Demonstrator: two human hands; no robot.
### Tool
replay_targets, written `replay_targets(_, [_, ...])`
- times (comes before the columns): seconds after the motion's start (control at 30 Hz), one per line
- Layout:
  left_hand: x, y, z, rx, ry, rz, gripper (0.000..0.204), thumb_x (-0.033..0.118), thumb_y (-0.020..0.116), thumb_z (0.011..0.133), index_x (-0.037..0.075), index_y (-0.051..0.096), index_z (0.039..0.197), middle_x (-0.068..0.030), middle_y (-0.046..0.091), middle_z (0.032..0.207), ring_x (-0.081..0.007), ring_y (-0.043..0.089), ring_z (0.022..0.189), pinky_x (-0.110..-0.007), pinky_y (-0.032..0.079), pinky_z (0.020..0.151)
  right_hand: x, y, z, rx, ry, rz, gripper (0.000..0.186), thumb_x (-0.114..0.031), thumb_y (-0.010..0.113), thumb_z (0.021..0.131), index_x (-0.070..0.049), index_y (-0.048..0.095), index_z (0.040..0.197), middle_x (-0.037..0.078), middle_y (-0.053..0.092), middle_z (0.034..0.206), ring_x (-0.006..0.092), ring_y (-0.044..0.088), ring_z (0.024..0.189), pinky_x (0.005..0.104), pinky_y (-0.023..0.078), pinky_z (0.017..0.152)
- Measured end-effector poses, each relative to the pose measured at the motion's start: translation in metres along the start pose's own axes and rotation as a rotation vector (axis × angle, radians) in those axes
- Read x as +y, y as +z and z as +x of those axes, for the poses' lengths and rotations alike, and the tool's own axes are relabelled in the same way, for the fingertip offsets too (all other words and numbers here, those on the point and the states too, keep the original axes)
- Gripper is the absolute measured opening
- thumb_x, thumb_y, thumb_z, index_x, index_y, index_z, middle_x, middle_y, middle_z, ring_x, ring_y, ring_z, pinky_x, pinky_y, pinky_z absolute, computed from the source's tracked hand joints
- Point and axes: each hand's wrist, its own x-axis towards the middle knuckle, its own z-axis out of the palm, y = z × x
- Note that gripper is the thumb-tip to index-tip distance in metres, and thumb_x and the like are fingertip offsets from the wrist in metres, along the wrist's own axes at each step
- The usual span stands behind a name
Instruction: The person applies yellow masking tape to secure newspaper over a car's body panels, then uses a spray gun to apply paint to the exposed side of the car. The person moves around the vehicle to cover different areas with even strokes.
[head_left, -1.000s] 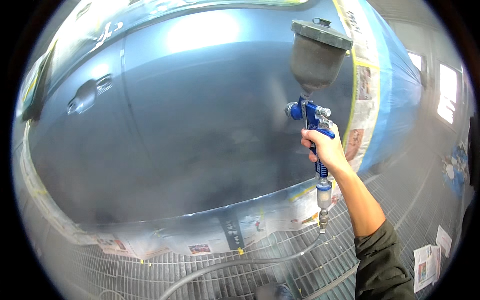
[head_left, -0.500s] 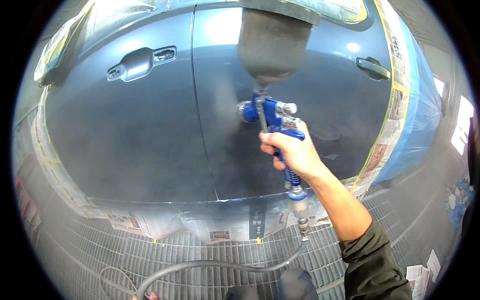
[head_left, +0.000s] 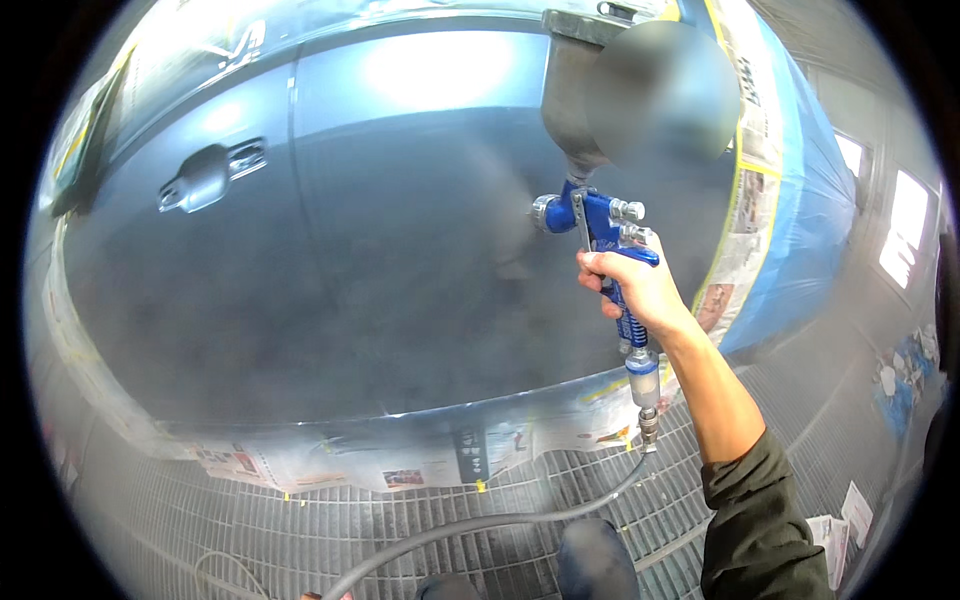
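My right hand (head_left: 640,285) is wrapped round the grip of a blue spray gun (head_left: 600,215), with fingers at its trigger. A grey paint cup (head_left: 570,100) sits on top of the gun. The nozzle points left across the dark blue-grey car door (head_left: 400,250), and pale mist hangs in front of it. From the gun's base a grey air hose (head_left: 480,521) curves down to the lower edge. There only the fingertips of my left hand (head_left: 346,597) show, closed about the hose; the rest is out of view. A round blur hides the area right of the cup.
Newspaper (head_left: 400,470) and yellow tape mask the door's lower edge. Blue plastic sheeting (head_left: 800,220) covers the car at the right. A recessed handle (head_left: 205,178) sits at the left. Metal floor grating (head_left: 500,565) lies below, with loose paper (head_left: 828,545) at lower right.
The spray gun has moved right along the door, away from the vertical seam, still in my right hand. My view has shifted right, and the hose has followed the gun.
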Motion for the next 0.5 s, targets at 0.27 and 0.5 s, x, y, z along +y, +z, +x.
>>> replay_targets(0.27, [0.063,0.062,-0.026,-0.168,0.006,0.026,0.033,0.008,0.068,0.076,0.005,0.039,0.059,-0.0019,0.035,0.05,-0.0095,0.034,0.048,-0.03,0.027,0.044,0.019,-0.133,-0.016,0.209,0.037,-0.044,0.012,-0.012,0.06,0.079,-0.001,0.058,0.076,0.003,0.054,0.061,0.0086,0.048,0.049,0.0235,0.038,0.038])
replay_targets(0.5, [0.08,0.101,-0.044,-0.317,0.049,0.064,0.027,0.007,0.066,0.074,0.004,0.044,0.059,-0.0071,0.043,0.048,-0.0123,0.042,0.046,-0.031,0.034,0.046,0.039,-0.233,-0.024,0.368,0.095,-0.102,0.013,-0.015,0.062,0.081,-0.003,0.059,0.081,0.005,0.055,0.066,0.0097,0.047,0.05,0.024,0.036,0.04])
